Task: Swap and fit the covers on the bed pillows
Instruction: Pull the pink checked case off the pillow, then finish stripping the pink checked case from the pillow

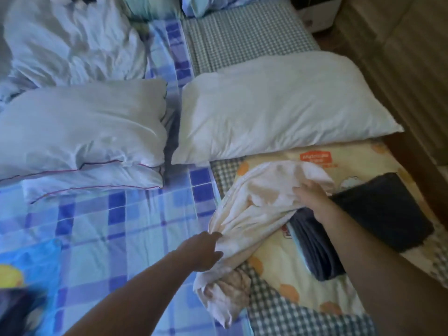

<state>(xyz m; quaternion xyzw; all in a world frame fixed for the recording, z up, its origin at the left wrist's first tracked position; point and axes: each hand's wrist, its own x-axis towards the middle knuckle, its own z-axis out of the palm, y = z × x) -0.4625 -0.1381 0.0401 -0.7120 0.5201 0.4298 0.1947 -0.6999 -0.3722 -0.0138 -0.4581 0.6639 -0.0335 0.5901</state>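
On the bed (135, 214), spread with a blue checked sheet, three white pillows lie in a loose row ahead of the person: the bare pillow (278, 112) on the right, and on the left two piped pillows (82, 132) stacked one on the other. Nearer in, on the right, a folded dark cloth (378, 214) rests on a yellow printed cover (278, 267).

Across that sits the cream cover (257, 214), bunched and crumpled, touching the dark cloth and just in front of the bare pillow. The right hand (312, 195) grips its upper end, fingers curled into the fabric. The left hand (206, 248) pinches its left edge, fingers closed on a fold.

The step in hand looks like taking up a loose cover and sorting it out before fitting. The cover is not yet on any pillow. The next move probably calls for finding the open end, shaking the fabric flat, and holding the mouth wide with both hands so the bare pillow can be fed in corner first. The opening itself cannot be seen in the bunched cloth.
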